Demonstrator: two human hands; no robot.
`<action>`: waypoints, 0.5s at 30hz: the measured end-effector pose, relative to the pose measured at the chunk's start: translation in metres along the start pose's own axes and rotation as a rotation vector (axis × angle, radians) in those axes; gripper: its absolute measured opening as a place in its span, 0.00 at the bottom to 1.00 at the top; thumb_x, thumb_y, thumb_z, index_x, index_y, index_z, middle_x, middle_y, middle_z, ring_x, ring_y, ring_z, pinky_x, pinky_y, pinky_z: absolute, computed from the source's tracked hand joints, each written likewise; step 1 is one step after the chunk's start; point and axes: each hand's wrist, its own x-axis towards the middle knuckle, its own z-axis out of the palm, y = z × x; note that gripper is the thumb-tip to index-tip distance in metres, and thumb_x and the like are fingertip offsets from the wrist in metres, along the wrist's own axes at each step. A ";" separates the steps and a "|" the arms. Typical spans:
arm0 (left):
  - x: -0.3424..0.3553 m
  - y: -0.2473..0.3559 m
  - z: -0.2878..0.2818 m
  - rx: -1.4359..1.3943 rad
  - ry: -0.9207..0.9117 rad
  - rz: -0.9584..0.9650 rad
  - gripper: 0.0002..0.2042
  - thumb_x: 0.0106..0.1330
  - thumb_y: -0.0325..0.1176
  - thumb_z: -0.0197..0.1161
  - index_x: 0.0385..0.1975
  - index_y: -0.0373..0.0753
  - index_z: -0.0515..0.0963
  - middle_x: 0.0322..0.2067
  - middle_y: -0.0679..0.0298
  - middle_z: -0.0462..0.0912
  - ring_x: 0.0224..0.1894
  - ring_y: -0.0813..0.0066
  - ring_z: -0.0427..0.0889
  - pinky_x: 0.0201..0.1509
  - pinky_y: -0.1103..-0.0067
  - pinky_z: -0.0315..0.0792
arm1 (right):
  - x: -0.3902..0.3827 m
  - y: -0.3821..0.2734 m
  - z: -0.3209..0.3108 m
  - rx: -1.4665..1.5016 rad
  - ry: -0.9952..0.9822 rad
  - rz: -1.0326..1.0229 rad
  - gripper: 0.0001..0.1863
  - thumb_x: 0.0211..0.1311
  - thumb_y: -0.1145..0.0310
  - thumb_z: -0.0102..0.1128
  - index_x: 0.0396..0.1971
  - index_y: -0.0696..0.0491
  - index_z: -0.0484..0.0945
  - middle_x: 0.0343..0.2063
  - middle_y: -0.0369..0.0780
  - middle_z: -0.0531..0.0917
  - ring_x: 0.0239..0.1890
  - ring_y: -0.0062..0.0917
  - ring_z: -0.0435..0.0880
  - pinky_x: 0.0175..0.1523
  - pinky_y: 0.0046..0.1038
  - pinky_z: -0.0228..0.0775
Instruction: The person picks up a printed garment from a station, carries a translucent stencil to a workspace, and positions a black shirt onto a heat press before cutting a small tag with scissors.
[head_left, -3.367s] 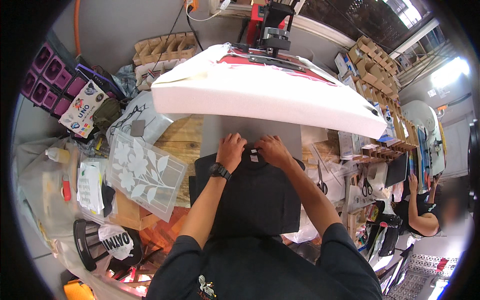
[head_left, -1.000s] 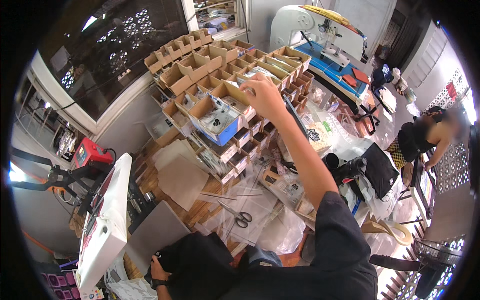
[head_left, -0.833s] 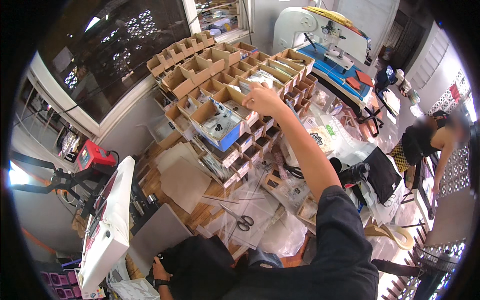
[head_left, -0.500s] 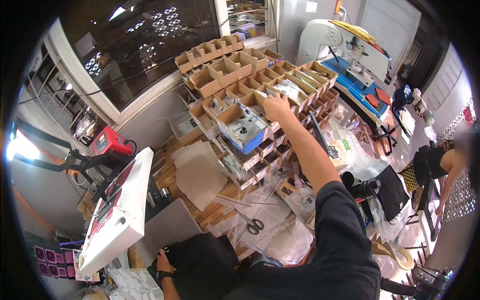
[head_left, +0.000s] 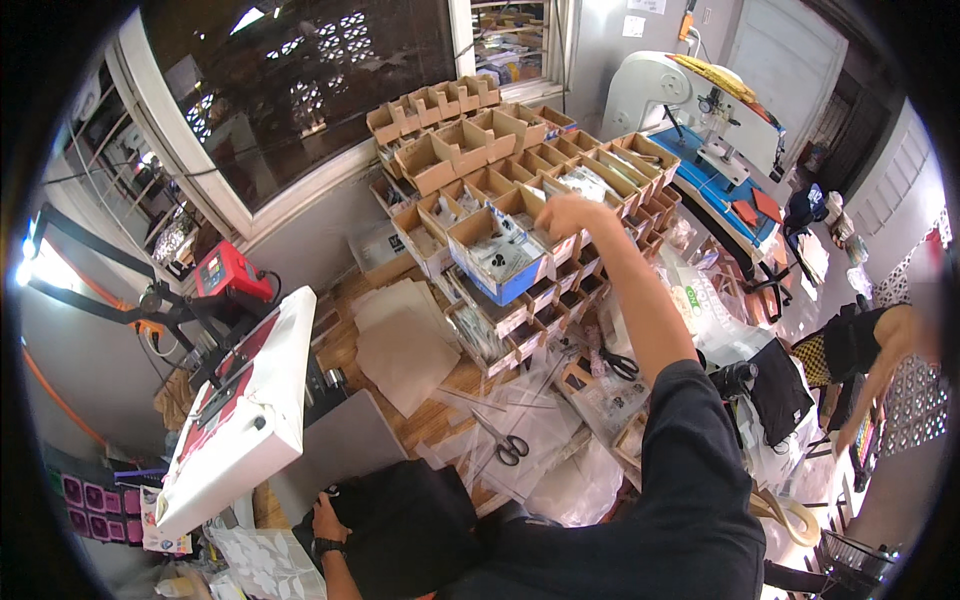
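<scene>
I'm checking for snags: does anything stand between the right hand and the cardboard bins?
Nothing visible. The right hand is at the cardboard bins; the blue-fronted box sits left of it.

**Head Camera: Mounting and Coverage**

The camera is the left unit of a side-by-side fisheye pair worn on the person's head. It looks forward and down, its centre falling on the lower part of the cardboard bins [head_left: 430, 176]. The dark right sleeve [head_left: 690, 455] lies close to the lens. Coverage spans from the padded press [head_left: 232, 472] at left to the co-worker [head_left: 845, 345] at right. Straight edges bend toward the rim.
</scene>
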 end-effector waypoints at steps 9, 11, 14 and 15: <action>0.010 0.009 -0.004 0.106 -0.094 -0.067 0.47 0.30 0.20 0.81 0.54 0.40 0.57 0.52 0.43 0.70 0.53 0.44 0.75 0.55 0.63 0.74 | 0.014 -0.044 0.005 -0.090 0.239 0.180 0.18 0.54 0.68 0.57 0.45 0.36 0.84 0.62 0.42 0.68 0.66 0.42 0.60 0.63 0.50 0.59; 0.019 0.013 -0.001 0.167 -0.112 -0.132 0.46 0.33 0.20 0.80 0.54 0.40 0.56 0.54 0.44 0.69 0.54 0.46 0.74 0.55 0.65 0.74 | 0.025 -0.042 0.007 -0.164 0.238 0.199 0.19 0.55 0.67 0.57 0.47 0.35 0.83 0.66 0.43 0.62 0.68 0.42 0.57 0.65 0.53 0.54; 0.027 0.025 -0.003 0.153 -0.174 -0.138 0.47 0.35 0.21 0.80 0.56 0.40 0.54 0.54 0.45 0.69 0.55 0.48 0.74 0.57 0.66 0.73 | 0.036 -0.028 0.020 -0.232 0.206 0.213 0.19 0.55 0.66 0.58 0.47 0.35 0.83 0.69 0.43 0.56 0.70 0.41 0.53 0.66 0.53 0.51; 0.025 0.024 -0.005 0.161 -0.174 -0.157 0.47 0.35 0.21 0.80 0.56 0.39 0.54 0.53 0.45 0.69 0.55 0.48 0.74 0.57 0.66 0.73 | 0.034 -0.032 0.019 -0.216 0.216 0.180 0.18 0.54 0.66 0.59 0.46 0.35 0.83 0.68 0.43 0.58 0.69 0.41 0.54 0.66 0.52 0.52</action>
